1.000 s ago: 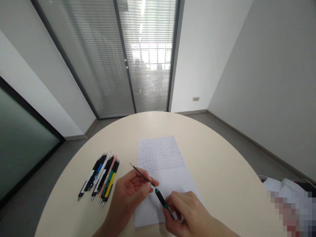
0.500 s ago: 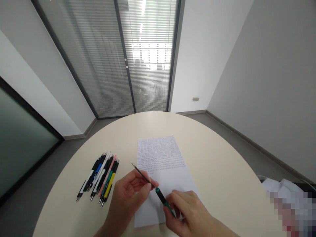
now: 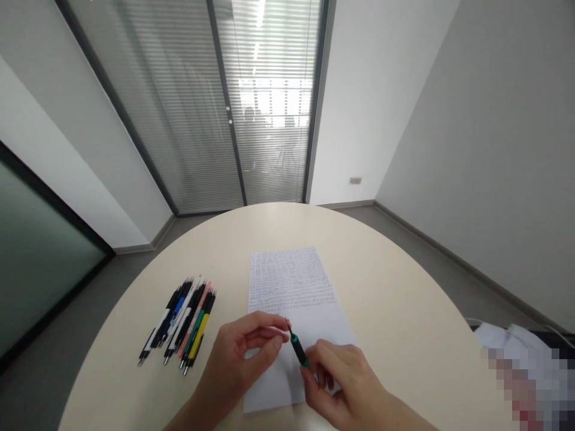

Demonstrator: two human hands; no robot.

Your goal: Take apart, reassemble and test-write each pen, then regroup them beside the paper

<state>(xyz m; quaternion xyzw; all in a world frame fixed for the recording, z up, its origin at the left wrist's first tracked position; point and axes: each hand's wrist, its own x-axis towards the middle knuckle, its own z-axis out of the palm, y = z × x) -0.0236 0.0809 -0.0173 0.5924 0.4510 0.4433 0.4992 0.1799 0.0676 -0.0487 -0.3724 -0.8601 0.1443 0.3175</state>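
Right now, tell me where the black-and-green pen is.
In the head view, the black-and-green pen is gripped in the right hand at lower centre, its upper end by the left hand's fingertips, over the blank part of the handwritten sheet.

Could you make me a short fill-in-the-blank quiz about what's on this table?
The right hand holds a pen coloured black and ____.
The cream table is ____ in shape.
The handwriting on the sheet fills its ____ part.
The other pens lie to the ____ of the sheet.

Missing words: green; round; upper; left.
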